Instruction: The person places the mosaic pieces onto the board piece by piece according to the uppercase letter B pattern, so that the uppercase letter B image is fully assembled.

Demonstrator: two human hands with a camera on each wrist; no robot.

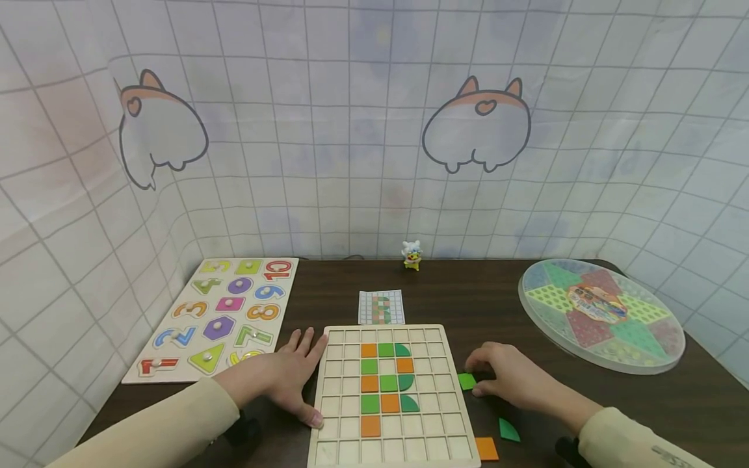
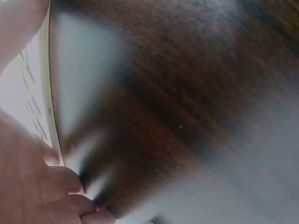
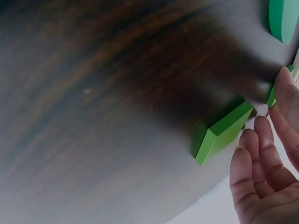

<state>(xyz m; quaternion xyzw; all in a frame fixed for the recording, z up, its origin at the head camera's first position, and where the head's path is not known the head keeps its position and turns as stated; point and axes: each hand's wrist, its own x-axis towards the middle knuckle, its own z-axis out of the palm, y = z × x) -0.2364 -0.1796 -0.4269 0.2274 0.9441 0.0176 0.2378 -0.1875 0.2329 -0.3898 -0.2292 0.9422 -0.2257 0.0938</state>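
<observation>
My left hand (image 1: 290, 376) lies with spread fingers along the left side of a wooden grid board (image 1: 433, 448), its thumb touching the edge. The board bears orange square tiles (image 1: 371, 426), green square tiles (image 1: 370, 404) and dark-green quarter-circle tiles (image 1: 409, 403). To the right of the board, my right hand (image 1: 512, 377) pinches a green square tile (image 1: 466, 381) between thumb and index finger. Under that hand, another green square tile (image 3: 226, 130) shows in the right wrist view; the hand hides it from the head view.
Nearer me lie a quarter-circle tile (image 1: 508, 429) and an orange tile (image 1: 487, 448). A printed pattern card (image 1: 381, 307) sits behind the board. A number puzzle (image 1: 222, 318) is at left, a round game board (image 1: 603, 318) at right, and a small figurine (image 1: 412, 255) at the back.
</observation>
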